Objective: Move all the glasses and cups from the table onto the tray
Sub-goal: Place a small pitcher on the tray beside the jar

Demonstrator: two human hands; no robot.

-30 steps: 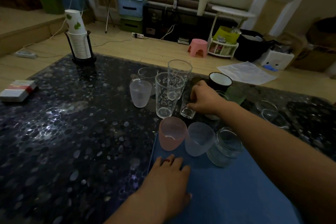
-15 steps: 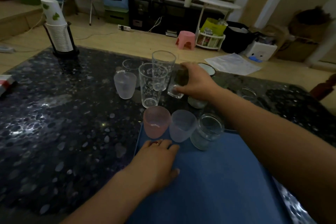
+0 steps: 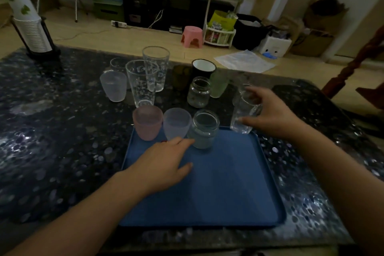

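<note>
A blue tray (image 3: 228, 193) lies on the dark speckled table (image 3: 52, 141). On its far edge stand a pink cup (image 3: 147, 122), a frosted cup (image 3: 176, 123) and a glass jar (image 3: 204, 129). My right hand (image 3: 270, 114) holds a small clear glass (image 3: 242, 114) over the tray's far right corner. My left hand (image 3: 164, 164) rests flat on the tray with fingers spread. Farther back on the table stand a frosted cup (image 3: 113, 86), two tall clear glasses (image 3: 142, 83) (image 3: 155, 67), a small jar (image 3: 198, 92), a black mug (image 3: 203, 68) and a green cup (image 3: 218, 84).
A holder with stacked paper cups (image 3: 29, 27) stands at the table's far left corner. A dark wooden chair (image 3: 357, 64) is at the right. On the floor beyond are a pink stool (image 3: 192, 36), boxes and bags.
My right hand lifted the small clear glass from among the glasses on the table and carried it right and toward me, to the tray's far right corner. My left hand stayed on the tray.
</note>
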